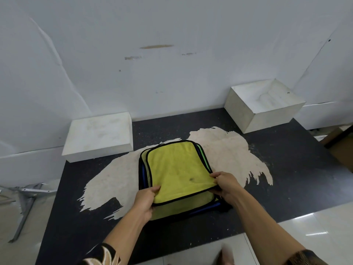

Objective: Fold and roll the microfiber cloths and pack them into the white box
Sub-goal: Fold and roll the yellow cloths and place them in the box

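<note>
— Hands?
— Left hand [146, 199] and right hand [226, 185] each pinch a near corner of the top yellow microfiber cloth [177, 169], on the cloth stack [168, 212], mid dark speckled table [296, 178].
— Box?
— Open white square box [275, 119] stands far right.

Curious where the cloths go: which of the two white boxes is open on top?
The taller white box at back right: its hollow inside shows. The flat white box at left has a closed top.
</note>
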`<state>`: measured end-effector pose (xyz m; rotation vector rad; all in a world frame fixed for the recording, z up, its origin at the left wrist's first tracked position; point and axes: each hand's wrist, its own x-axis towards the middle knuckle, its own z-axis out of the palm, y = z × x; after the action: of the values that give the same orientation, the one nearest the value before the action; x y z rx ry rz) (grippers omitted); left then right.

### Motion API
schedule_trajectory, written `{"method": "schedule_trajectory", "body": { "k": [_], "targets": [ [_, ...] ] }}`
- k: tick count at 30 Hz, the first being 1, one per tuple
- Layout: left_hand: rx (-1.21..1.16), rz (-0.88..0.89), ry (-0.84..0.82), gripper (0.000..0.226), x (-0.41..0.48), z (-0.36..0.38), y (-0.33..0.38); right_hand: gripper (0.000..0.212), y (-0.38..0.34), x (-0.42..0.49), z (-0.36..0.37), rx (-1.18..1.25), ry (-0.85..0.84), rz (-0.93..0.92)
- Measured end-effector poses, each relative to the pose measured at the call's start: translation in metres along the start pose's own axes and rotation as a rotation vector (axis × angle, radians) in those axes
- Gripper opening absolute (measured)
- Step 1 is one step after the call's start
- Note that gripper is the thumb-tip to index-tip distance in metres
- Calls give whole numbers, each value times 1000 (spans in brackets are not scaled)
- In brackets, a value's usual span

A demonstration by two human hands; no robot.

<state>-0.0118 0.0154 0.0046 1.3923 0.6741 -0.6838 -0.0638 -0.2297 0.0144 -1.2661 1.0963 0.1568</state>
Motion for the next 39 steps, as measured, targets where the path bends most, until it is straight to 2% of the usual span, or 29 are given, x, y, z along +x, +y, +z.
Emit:
{"method": "schedule_trajectory", "body": {
  "k": [3,5,7,8,12,13,15,18,23,26,35,39],
  "targets": [
    [9,44,21,19,-1,-2,7,27,-9,-5,-3,-56,-70,45],
    [18,112,66,13,3,-5,9,28,-14,-5,-5,-142,-82,10],
    [104,226,158,11,8,-5,9,16,-21,-6,-6,-218,-77,-60],
    [177,288,211,9,7,-4,10,14,-24,-6,-6,-223,-63,-92],
    [328,463,340,8,-4,10,23,39,-39,-2,0,-107,-56,-200],
    [326,486,360,8,-7,14,27,38,-43,-1,1,-100,-71,-219],
    [319,530,386,10,-11,23,35,24,-54,-2,-2,-105,-119,-242],
    [270,585,366,12,-14,37,45,5,-72,-1,-15,-79,-218,-232],
    [95,569,183,23,-22,91,68,31,-106,12,-62,4,-472,-167],
    [100,531,109,35,-32,133,74,36,-128,22,-104,-68,-553,-167],
    [146,465,39,38,-41,242,50,52,-154,63,-214,43,-356,-172],
    [67,483,34,36,-52,295,64,50,-182,69,-243,108,-304,-239]
  ]
}}
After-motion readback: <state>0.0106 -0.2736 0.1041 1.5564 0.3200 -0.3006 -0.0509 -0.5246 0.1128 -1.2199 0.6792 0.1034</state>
